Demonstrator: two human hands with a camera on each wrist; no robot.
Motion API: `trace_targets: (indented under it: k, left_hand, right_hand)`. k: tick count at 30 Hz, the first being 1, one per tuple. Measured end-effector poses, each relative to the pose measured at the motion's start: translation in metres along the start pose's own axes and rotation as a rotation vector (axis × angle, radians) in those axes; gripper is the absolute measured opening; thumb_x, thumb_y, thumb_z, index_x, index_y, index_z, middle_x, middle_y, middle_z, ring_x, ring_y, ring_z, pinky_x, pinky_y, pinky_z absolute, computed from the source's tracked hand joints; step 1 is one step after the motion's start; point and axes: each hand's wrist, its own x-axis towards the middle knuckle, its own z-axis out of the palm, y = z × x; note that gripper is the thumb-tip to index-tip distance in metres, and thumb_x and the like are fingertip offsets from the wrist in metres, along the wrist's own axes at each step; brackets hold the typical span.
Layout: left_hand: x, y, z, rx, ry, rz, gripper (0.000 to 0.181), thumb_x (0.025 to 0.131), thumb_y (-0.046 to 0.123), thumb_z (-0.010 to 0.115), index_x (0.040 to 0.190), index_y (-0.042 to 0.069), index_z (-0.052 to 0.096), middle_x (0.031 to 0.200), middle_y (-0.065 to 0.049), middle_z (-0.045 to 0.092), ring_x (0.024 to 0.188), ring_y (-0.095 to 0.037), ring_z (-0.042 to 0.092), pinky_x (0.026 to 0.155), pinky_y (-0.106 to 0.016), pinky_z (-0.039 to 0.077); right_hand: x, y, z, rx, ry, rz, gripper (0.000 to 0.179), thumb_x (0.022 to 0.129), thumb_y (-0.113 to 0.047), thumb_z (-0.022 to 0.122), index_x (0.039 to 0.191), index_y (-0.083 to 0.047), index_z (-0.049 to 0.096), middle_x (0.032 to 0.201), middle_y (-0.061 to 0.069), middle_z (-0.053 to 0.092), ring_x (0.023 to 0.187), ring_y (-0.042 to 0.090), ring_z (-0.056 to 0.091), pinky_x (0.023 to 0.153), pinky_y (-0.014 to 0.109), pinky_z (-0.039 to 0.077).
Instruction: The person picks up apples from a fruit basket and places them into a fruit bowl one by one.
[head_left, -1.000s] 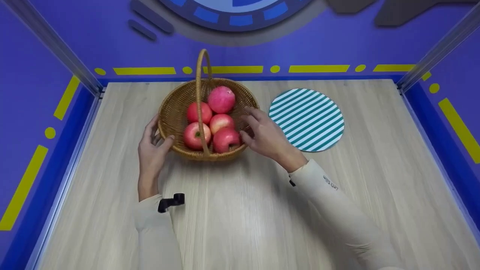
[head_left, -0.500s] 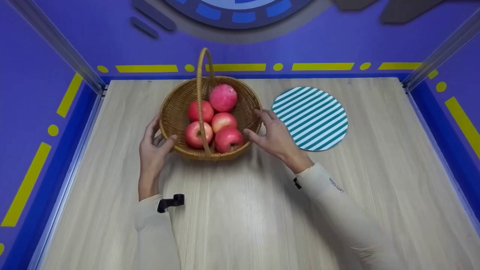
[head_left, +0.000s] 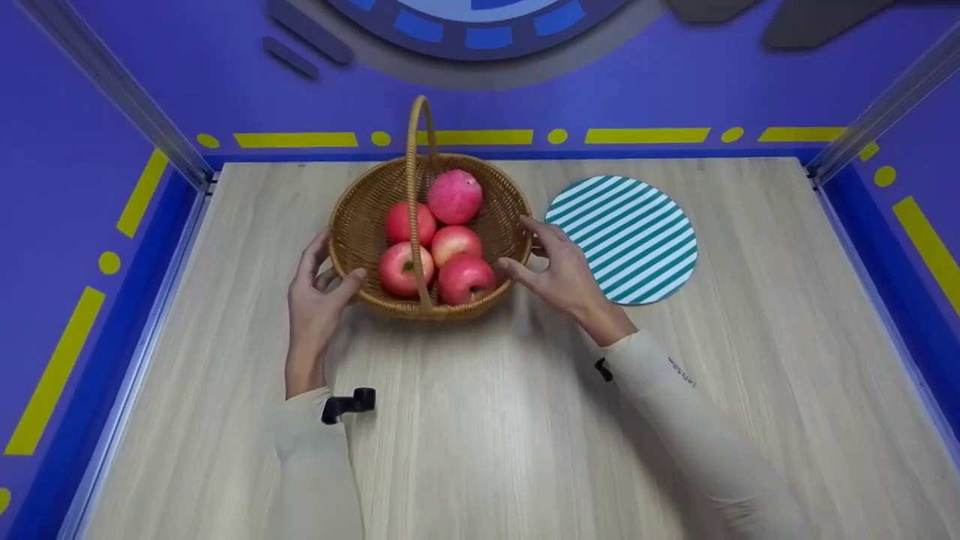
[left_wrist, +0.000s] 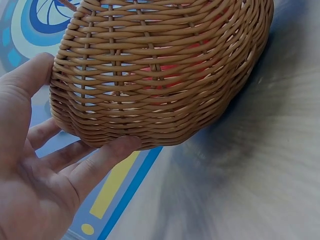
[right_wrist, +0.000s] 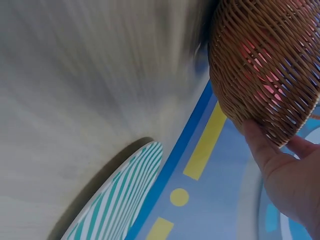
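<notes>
A brown wicker basket point(head_left: 360, 225) with a tall arched handle point(head_left: 412, 172) holds several red apples point(head_left: 406, 268) and a deeper pink round fruit point(head_left: 454, 196). My left hand point(head_left: 316, 307) grips its left side, thumb at the rim and fingers against the outer wall. On the opposite side, my right hand point(head_left: 566, 281) holds the right rim between thumb and fingers. In the left wrist view, fingertips point(left_wrist: 125, 144) press low on the woven wall. Through gaps in the weave, red fruit shows in both wrist views.
Just right of the basket lies a round mat point(head_left: 626, 240) with green and white stripes, on the pale wood table point(head_left: 480, 420). Blue panels with yellow marks point(head_left: 645, 136) stand along the back and both sides.
My right hand has drawn back from over the fruit to the basket's right rim. The basket has since shifted slightly right, with both hands on it.
</notes>
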Motion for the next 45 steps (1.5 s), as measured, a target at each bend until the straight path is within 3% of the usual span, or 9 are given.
trace_targets:
  k: [10, 29, 40, 45]
  left_hand:
    - [0.005, -0.004, 0.012, -0.019, -0.010, -0.026, 0.076, 0.095, 0.013, 0.080, 0.162, 0.021, 0.046, 0.159, -0.011, 0.046, 0.135, -0.038, 0.056, 0.084, -0.035, 0.064]
    - [0.009, -0.010, 0.036, -0.048, -0.028, -0.008, 0.074, 0.095, 0.022, 0.082, 0.161, 0.023, 0.048, 0.160, -0.009, 0.046, 0.138, -0.035, 0.056, 0.095, -0.040, 0.061]
    - [0.015, -0.010, 0.040, -0.017, -0.018, -0.006, 0.071, 0.097, 0.021, 0.080, 0.161, 0.025, 0.049, 0.161, -0.011, 0.045, 0.139, -0.037, 0.055, 0.098, -0.041, 0.059]
    - [0.015, -0.009, 0.041, -0.015, -0.017, 0.006, 0.072, 0.096, 0.021, 0.080, 0.161, 0.024, 0.049, 0.161, -0.011, 0.046, 0.139, -0.036, 0.055, 0.101, -0.042, 0.058]
  right_hand:
    - [-0.002, 0.010, -0.008, 0.031, 0.017, 0.035, 0.085, 0.096, -0.052, 0.077, 0.161, -0.009, 0.045, 0.149, 0.013, 0.053, 0.129, 0.030, 0.059, 0.106, 0.048, 0.055]
    - [-0.007, 0.022, -0.031, 0.034, 0.005, 0.041, 0.081, 0.099, -0.046, 0.075, 0.162, -0.007, 0.043, 0.155, 0.015, 0.049, 0.135, 0.031, 0.056, 0.110, 0.051, 0.051]
    - [-0.006, 0.020, -0.036, 0.003, -0.010, 0.037, 0.081, 0.101, -0.049, 0.071, 0.163, -0.008, 0.041, 0.157, 0.014, 0.047, 0.138, 0.031, 0.054, 0.111, 0.049, 0.051]
    - [-0.004, 0.014, -0.043, -0.080, 0.016, -0.022, 0.075, 0.102, -0.047, 0.071, 0.158, -0.004, 0.048, 0.151, 0.016, 0.053, 0.136, 0.031, 0.054, 0.112, 0.051, 0.049]
